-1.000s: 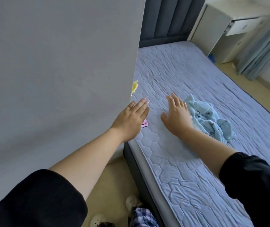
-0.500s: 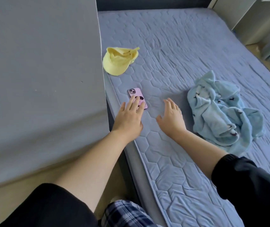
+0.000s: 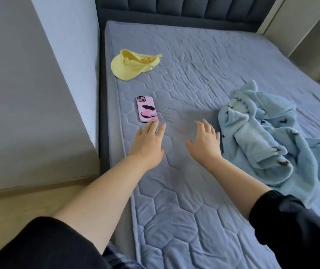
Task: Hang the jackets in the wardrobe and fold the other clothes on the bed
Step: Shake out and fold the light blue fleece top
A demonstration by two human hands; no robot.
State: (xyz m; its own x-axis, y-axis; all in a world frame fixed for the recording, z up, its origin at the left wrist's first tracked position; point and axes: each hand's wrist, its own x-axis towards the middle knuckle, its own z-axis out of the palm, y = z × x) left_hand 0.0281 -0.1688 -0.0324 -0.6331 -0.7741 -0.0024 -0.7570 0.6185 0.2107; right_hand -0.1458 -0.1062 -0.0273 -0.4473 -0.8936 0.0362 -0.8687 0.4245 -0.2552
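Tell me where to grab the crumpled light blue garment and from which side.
Probably pinch the raised fold along the left edge of the light blue garment, coming from the left with the right hand, which is open right beside it. It lies bunched, so that ridge stands proud of the mattress.

Both arms reach over the quilted grey-blue bed (image 3: 174, 210). The left hand (image 3: 147, 144) lies flat with straight fingers, its fingertips at the near end of a pink phone (image 3: 146, 109), perhaps touching it. The right hand (image 3: 205, 142) spreads open just beside a crumpled light blue fleece garment (image 3: 268, 136). A yellow cap (image 3: 132, 65) lies nearer the dark padded headboard (image 3: 174, 8).
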